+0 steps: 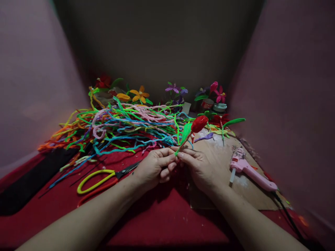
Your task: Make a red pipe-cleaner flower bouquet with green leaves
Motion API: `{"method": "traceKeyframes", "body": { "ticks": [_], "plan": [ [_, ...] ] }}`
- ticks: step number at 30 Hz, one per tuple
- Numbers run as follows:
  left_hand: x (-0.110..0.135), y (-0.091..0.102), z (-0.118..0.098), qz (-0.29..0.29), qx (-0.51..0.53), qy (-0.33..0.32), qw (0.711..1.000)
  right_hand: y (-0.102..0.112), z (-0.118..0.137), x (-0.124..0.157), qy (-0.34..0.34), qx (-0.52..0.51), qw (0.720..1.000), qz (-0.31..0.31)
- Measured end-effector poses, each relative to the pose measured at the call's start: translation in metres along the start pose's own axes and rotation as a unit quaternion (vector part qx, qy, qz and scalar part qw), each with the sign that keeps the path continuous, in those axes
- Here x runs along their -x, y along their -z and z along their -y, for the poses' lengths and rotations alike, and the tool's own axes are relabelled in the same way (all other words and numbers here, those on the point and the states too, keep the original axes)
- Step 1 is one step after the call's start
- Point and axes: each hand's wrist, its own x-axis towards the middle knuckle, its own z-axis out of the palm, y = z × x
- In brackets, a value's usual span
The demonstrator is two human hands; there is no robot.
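Both my hands meet at the middle of the view, over the red cloth. Between them is a pipe-cleaner flower [199, 124] with a red bud, tilted up to the right on a thin stem with a green leaf [186, 132]. My left hand [157, 165] is closed, pinching the lower end of the stem with thumb and forefinger. My right hand [200, 167] pinches the same stem from the other side, just beside the left fingertips. The stem's very bottom is partly covered by my fingers. Scissors [96, 181] with yellow and red handles lie by my left wrist.
A big tangle of coloured pipe cleaners [131, 122] spreads across the back left. On a board [214, 195] at right rests a pink glue gun [252, 172] with a black cord. Finished-looking flowers [140, 94] and a jar [220, 107] stand behind. A black strip [28, 184] lies at left.
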Motion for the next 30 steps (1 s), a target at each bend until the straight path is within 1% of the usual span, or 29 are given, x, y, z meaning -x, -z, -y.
{"method": "traceKeyframes", "body": {
  "ticks": [5, 7, 9, 10, 11, 12, 13, 14, 15, 16, 17, 18, 19, 22, 24, 27, 30],
  "plan": [
    [0.001, 0.005, -0.001, 0.072, 0.091, 0.042, 0.992, 0.005, -0.001, -0.002, 0.020, -0.015, 0.999, 0.037],
    [0.002, 0.004, -0.002, 0.089, 0.088, 0.052, 0.991, 0.005, -0.002, -0.002, 0.033, -0.010, 0.999, 0.028],
    [0.003, 0.001, -0.003, 0.081, 0.034, 0.034, 0.996, 0.005, -0.002, -0.001, 0.045, -0.003, 0.999, -0.001],
    [0.003, -0.002, -0.003, 0.057, -0.020, 0.006, 0.998, 0.004, -0.002, 0.000, 0.049, 0.005, 0.999, -0.020],
    [0.004, -0.004, -0.003, 0.018, -0.092, -0.036, 0.995, 0.003, -0.001, 0.001, 0.051, 0.019, 0.998, -0.040],
    [0.005, -0.005, -0.002, -0.032, -0.175, -0.090, 0.980, 0.002, -0.001, 0.003, 0.055, 0.042, 0.996, -0.060],
    [0.006, -0.006, -0.001, -0.081, -0.258, -0.147, 0.951, 0.001, 0.000, 0.005, 0.063, 0.074, 0.992, -0.078],
    [0.007, -0.007, 0.001, -0.120, -0.330, -0.198, 0.915, -0.001, 0.001, 0.006, 0.076, 0.111, 0.987, -0.090],
    [0.008, -0.007, 0.003, -0.144, -0.383, -0.236, 0.882, -0.002, 0.001, 0.008, 0.090, 0.144, 0.981, -0.098],
    [0.008, -0.007, 0.005, -0.155, -0.412, -0.257, 0.860, -0.002, 0.002, 0.009, 0.103, 0.171, 0.975, -0.099],
    [0.008, -0.006, 0.006, -0.155, -0.420, -0.261, 0.855, -0.003, 0.002, 0.009, 0.115, 0.188, 0.970, -0.099],
    [0.008, -0.006, 0.006, -0.147, -0.410, -0.250, 0.865, -0.004, 0.001, 0.009, 0.123, 0.195, 0.968, -0.098],
    [0.007, -0.005, 0.006, -0.137, -0.385, -0.228, 0.883, -0.004, 0.001, 0.009, 0.125, 0.189, 0.969, -0.097],
    [0.005, -0.006, 0.003, -0.098, -0.271, -0.139, 0.947, -0.005, 0.002, 0.007, 0.093, 0.135, 0.983, -0.084],
    [0.003, -0.006, 0.001, -0.070, -0.193, -0.089, 0.975, -0.005, 0.004, 0.006, 0.069, 0.114, 0.988, -0.083],
    [0.000, -0.001, 0.001, -0.010, -0.094, -0.038, 0.995, -0.004, 0.006, 0.006, 0.040, 0.111, 0.990, -0.072],
    [-0.001, 0.005, 0.001, 0.060, -0.022, 0.006, 0.998, -0.003, 0.005, 0.005, 0.031, 0.082, 0.996, -0.033]
  ]
}}
